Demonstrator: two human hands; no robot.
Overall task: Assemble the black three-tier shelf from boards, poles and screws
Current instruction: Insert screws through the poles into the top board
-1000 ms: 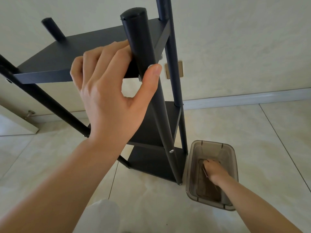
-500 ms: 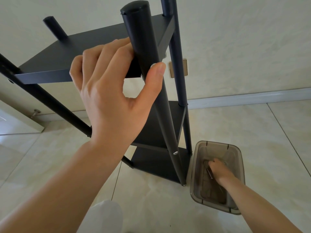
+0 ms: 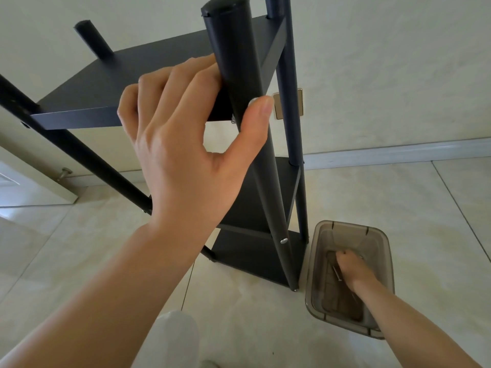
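Observation:
The black three-tier shelf point(image 3: 101, 83) stands upright on the tiled floor against the wall. My left hand point(image 3: 186, 139) grips its near front pole point(image 3: 233, 62) at the top board, fingers behind the pole and thumb in front. A silver screw head point(image 3: 284, 240) shows low on that pole. My right hand point(image 3: 350, 269) reaches down into a translucent brown plastic bin point(image 3: 377, 235) on the floor right of the shelf, fingers curled among long screws point(image 3: 336, 272). Whether it holds one is hidden.
A white baseboard point(image 3: 398, 152) runs along the wall behind. A brass wall plate point(image 3: 288, 104) sits behind the rear pole. A door edge with a door stop point(image 3: 63, 172) is at the left. My knee in light trousers point(image 3: 175, 338) is at the bottom.
My view has shifted slightly left, so the shelf and bin sit further right. My right hand has moved a little within the bin. My left hand keeps its hold on the pole.

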